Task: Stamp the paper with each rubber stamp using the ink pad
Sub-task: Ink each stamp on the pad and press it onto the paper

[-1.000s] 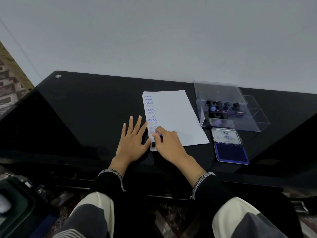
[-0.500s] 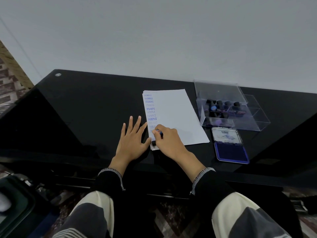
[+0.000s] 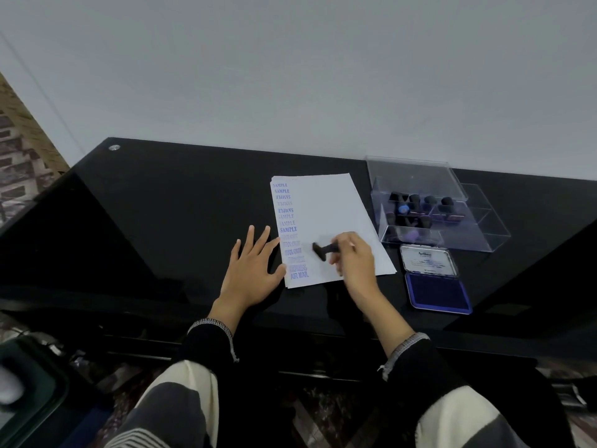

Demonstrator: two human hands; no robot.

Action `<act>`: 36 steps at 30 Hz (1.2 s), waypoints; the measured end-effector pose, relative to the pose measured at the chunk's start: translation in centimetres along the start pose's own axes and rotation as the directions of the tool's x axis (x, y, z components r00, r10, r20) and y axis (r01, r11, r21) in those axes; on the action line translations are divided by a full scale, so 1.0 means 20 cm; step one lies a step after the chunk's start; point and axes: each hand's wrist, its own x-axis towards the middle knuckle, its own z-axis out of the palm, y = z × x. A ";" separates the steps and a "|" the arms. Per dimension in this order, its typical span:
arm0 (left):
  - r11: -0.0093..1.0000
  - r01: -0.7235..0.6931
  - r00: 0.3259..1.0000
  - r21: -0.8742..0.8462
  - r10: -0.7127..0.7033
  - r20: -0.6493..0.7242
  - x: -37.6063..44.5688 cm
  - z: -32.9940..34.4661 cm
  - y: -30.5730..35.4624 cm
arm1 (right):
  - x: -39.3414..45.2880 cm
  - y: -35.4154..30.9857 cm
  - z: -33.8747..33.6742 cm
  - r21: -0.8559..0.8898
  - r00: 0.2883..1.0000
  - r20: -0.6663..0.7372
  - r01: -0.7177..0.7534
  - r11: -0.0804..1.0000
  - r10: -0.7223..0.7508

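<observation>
A white sheet of paper (image 3: 329, 218) lies on the black table (image 3: 168, 221), with a column of blue stamp marks down its left edge; the lowest reads AIR MAIL. My left hand (image 3: 252, 273) lies flat with fingers spread, its thumb on the paper's left edge. My right hand (image 3: 353, 257) holds a black rubber stamp (image 3: 324, 249) by its handle, lifted off the sheet and tipped on its side, its face turned left. The open blue ink pad (image 3: 437, 294) lies right of the paper.
A clear plastic box (image 3: 429, 215) with several more black stamps stands behind the ink pad, lid tilted up. The table's front edge runs just in front of my wrists. A dark bin (image 3: 29, 392) sits on the floor at lower left.
My right hand has lifted the stamp off the paper's lower left corner and moved it right, tipping it sideways. A fresh AIR MAIL mark now shows there. My left hand stayed put.
</observation>
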 end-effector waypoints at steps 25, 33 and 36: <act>1.000 0.000 1.000 -0.017 0.000 -0.008 0.00 0.00 0.00 | 0.01 0.13 -0.10 0.315 0.987 -0.127 -0.056 0.947 0.100; 1.000 -0.011 1.000 -0.021 0.010 -0.026 0.00 0.00 0.00 | 0.00 0.14 -0.09 0.274 0.988 -0.136 -0.028 0.961 0.067; 0.999 -0.015 0.999 -0.042 0.013 -0.036 -0.01 0.00 0.00 | -0.02 0.14 -0.09 0.217 0.990 -0.137 0.011 0.976 0.020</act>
